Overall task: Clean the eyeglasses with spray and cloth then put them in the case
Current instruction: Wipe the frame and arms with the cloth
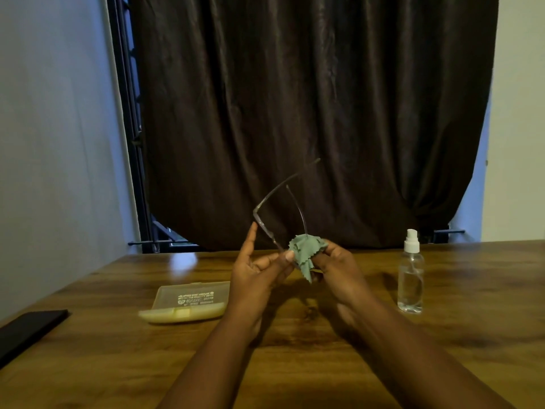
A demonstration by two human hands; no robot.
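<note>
- Eyeglasses (267,215) sit raised above the middle of the wooden bench (442,335), held between your two hands, with both temple arms unfolded and pointing up and away from you.
- Your left hand (259,273) pinches the frame near one lens: the thumb presses the lower rim and the forefinger reaches up to the hinge corner.
- Your right hand (339,268) grips a bunched green cloth (305,253), fingers curled round it, pressing it against the other lens.
- Progress, as a judgement: you are in the wiping step, about midway. Whether the lenses were sprayed cannot be told from this view. Finishing both lenses, folding the temples and casing the glasses remain.
- Spray bottle (410,276) stands upright to your right, well apart from the right hand, with clear liquid inside and its white nozzle on top.
- Case (188,304), pale yellow and translucent, lies to your left, near the left wrist. It looks shut, so it likely needs opening first.
- Dark flat object (29,329) rests at the left edge of the bench, beyond the case.
- Open bench lies between and in front of your forearms, giving room to lower the glasses.
- Far edge of the bench meets a dark curtain (309,98); the raised temple tips point toward it but appear apart from it.
</note>
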